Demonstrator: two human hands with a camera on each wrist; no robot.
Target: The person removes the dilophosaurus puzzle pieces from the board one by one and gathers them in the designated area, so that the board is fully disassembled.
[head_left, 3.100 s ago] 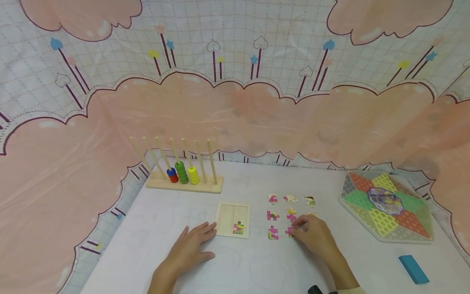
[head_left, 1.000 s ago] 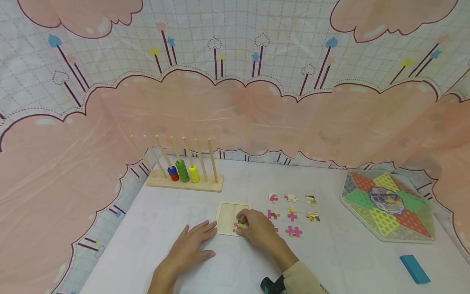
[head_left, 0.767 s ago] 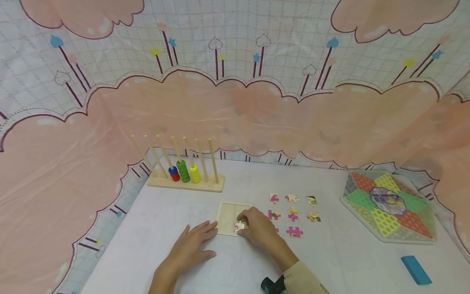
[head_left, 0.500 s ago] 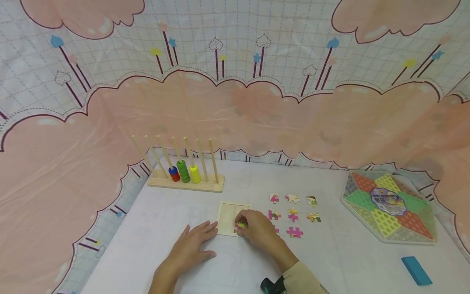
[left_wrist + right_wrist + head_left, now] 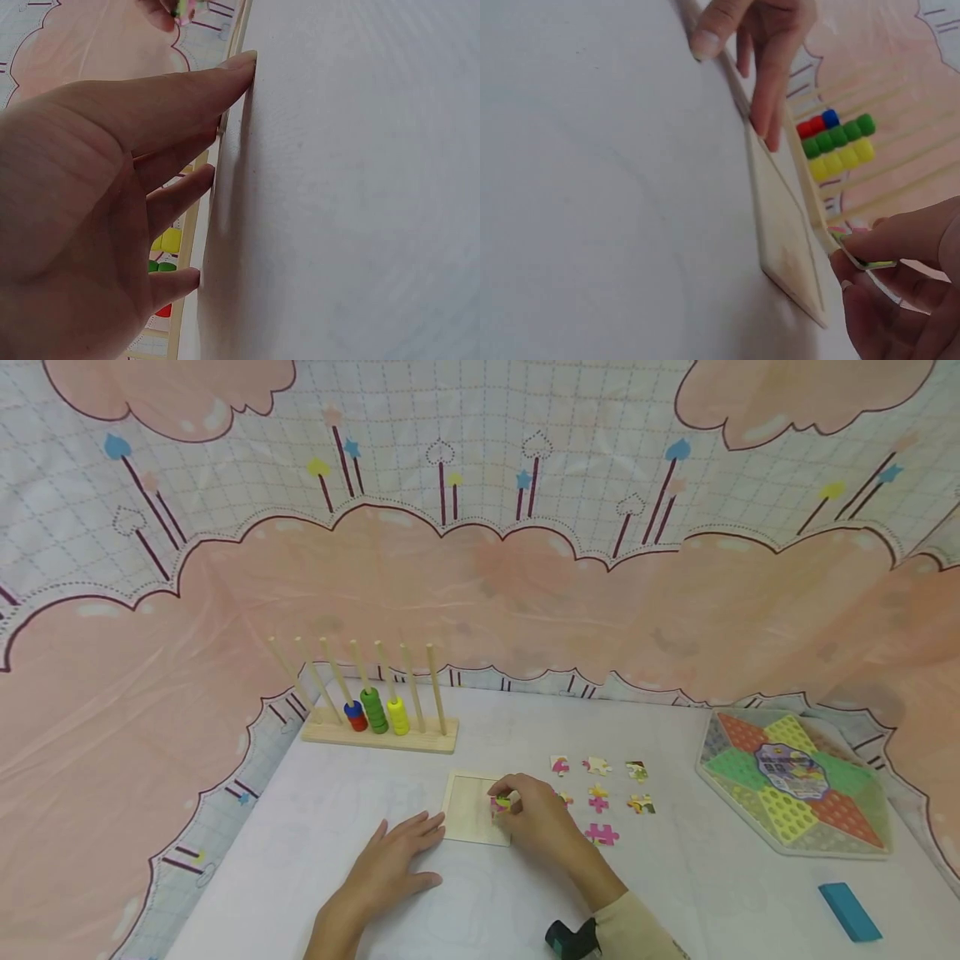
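Observation:
My right hand (image 5: 543, 818) pinches a small pink, green and yellow jigsaw piece (image 5: 501, 803) between thumb and fingers. In the right wrist view the jigsaw piece (image 5: 866, 264) is tilted and held apart from the shallow wooden puzzle tray (image 5: 467, 814). My left hand (image 5: 390, 868) lies with fingers spread on the white table, its fingertips at the tray's left edge. The left wrist view shows the left hand (image 5: 112, 172) with its fingers extended. Loose jigsaw pieces, among them a pink one (image 5: 602, 834), lie right of the tray; my right hand hides some.
A wooden counting frame (image 5: 378, 739) with pegs and coloured beads stands behind the tray. To the right lie a clear hexagonal box (image 5: 791, 777) of coloured shapes and a blue block (image 5: 850, 912). A patterned cloth (image 5: 480, 593) hangs at the table's back.
My right hand went from the loose pieces to the tray and took hold of the jigsaw piece there. It has now raised that piece up and right. The left hand stays put.

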